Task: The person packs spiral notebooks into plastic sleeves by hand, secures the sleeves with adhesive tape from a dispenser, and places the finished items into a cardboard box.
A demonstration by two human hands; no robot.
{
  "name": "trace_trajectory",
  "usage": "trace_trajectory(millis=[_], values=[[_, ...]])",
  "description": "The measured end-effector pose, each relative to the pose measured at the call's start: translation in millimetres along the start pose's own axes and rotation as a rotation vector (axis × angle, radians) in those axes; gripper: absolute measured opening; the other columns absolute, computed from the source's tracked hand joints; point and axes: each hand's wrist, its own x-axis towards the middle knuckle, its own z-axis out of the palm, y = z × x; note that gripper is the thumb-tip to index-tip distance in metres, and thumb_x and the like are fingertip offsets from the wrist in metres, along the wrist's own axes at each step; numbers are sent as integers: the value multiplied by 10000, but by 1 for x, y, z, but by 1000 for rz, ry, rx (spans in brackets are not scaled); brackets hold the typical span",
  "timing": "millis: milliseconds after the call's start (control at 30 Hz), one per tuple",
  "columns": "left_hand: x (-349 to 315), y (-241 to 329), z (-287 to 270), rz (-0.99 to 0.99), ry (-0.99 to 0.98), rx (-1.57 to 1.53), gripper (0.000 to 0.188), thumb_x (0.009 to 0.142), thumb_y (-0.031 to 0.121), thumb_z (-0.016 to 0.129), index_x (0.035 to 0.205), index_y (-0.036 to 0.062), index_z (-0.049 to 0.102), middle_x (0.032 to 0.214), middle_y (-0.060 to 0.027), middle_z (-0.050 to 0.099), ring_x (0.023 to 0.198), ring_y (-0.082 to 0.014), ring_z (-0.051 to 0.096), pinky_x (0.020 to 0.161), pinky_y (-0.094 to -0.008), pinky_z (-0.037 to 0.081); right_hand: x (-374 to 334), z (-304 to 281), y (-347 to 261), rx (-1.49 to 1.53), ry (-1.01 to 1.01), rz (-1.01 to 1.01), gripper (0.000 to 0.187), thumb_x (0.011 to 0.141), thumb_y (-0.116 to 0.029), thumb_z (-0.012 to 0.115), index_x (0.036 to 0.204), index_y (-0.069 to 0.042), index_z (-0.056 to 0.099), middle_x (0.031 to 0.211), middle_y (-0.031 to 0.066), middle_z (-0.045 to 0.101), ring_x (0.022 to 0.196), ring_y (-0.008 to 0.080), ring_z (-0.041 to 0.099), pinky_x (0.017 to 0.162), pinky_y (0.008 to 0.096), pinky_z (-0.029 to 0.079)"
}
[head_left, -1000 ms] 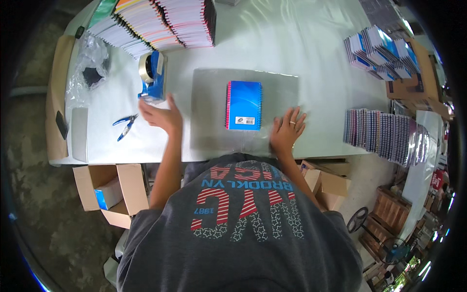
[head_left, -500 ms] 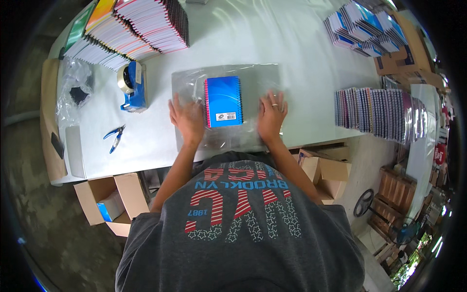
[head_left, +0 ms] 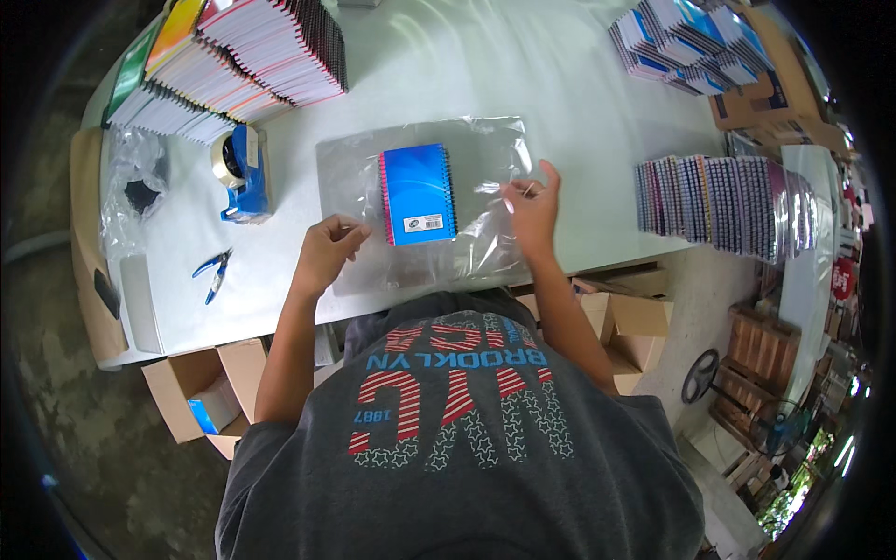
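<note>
A stack of small blue spiral notebooks (head_left: 417, 191) with a white label lies on a clear plastic sheet (head_left: 350, 159) spread on the table. Red binding shows along the stack's left edge and dark coils along its right. At the sheet's left edge, my left hand (head_left: 325, 254) is closed, thumb and fingers pinched at the film beside the stack. On the other side, my right hand (head_left: 534, 215) pinches the film between thumb and fingers, little finger raised. Shiny creases run in the film near that hand.
A blue tape dispenser (head_left: 249, 177) and blue-handled pliers (head_left: 215, 275) lie to the left. Tall notebook stacks (head_left: 252, 56) stand at the far left, more notebooks (head_left: 691, 47) at the far right and a row (head_left: 714, 201) at right. Open cartons (head_left: 201, 387) sit below the table's front edge.
Both hands were flatter, with fingers spread on the film; now they pinch it. My left hand has drawn back left and nearer, and the film at right is lifted and creased.
</note>
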Motion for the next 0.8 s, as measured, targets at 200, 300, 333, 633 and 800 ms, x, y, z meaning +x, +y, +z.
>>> trace_trajectory(millis=[200,300,333,633,800], values=[[8,4,18,649,182,164,155,840,167,659,767,55,581,1187,-134,552,1083,-210,516,957,-355,379,5,-26,-49,-312,-550,139,357,786,-295,698,797,57,644,826,117,641,709,174,590,651,329,458],[18,16,34,714,82,100,145,820,140,664,744,64,567,1456,-173,311,1365,-292,255,1092,-443,203,-2,4,-43,-360,-606,-154,321,805,-245,667,866,68,629,1041,200,638,956,238,610,762,320,465],[22,16,43,759,50,110,126,827,137,645,769,57,566,1485,-180,247,1391,-319,177,1102,-467,168,-10,24,-29,-79,-495,-300,254,827,-199,646,840,50,598,1182,215,558,1099,245,526,870,332,410],[22,18,68,676,11,628,487,816,96,568,1292,66,466,1528,-188,91,1423,-330,30,1118,-529,9,-28,70,-13,74,-385,-546,211,847,-159,572,732,-4,486,1454,253,269,1341,493,197,1095,533,160],[65,31,14,759,215,362,487,816,226,597,1269,60,526,1334,-168,489,1270,-300,431,1072,-406,294,-31,66,-17,-539,-332,-727,218,839,-248,621,751,-66,541,1481,165,276,1385,428,139,1060,631,110]])
